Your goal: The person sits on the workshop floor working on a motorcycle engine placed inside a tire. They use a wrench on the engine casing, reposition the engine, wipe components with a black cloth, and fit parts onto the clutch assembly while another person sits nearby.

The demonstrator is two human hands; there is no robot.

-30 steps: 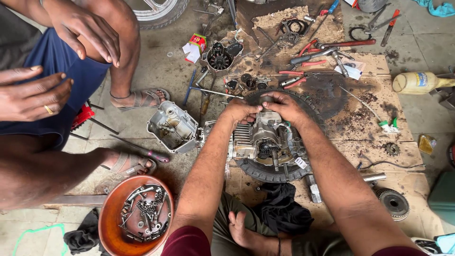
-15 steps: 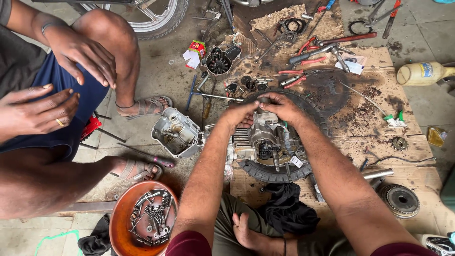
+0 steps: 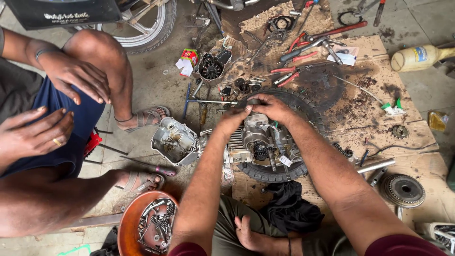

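A grey motorcycle engine block (image 3: 260, 144) rests on a black tyre (image 3: 303, 111) laid flat on oily cardboard (image 3: 379, 90). My left hand (image 3: 233, 121) grips the far left top of the engine, fingers curled on its edge. My right hand (image 3: 270, 108) presses on the far top of the same engine, fingertips meeting the left hand. A detached engine side cover (image 3: 174, 141) lies just left of the block.
Another person squats at the left, hands (image 3: 71, 76) on knees, sandalled feet (image 3: 144, 116) near the cover. An orange bowl (image 3: 127, 227) of bolts and chain sits near. Pliers, wrenches (image 3: 303, 47), a clutch part (image 3: 211, 68), a sprocket (image 3: 403, 189), a bottle (image 3: 417, 57) lie around. A motorcycle wheel (image 3: 147, 26) stands behind.
The view has shifted slightly; my two hands have drawn closer together on the far top of the engine. The other person's hands stay on their knees.
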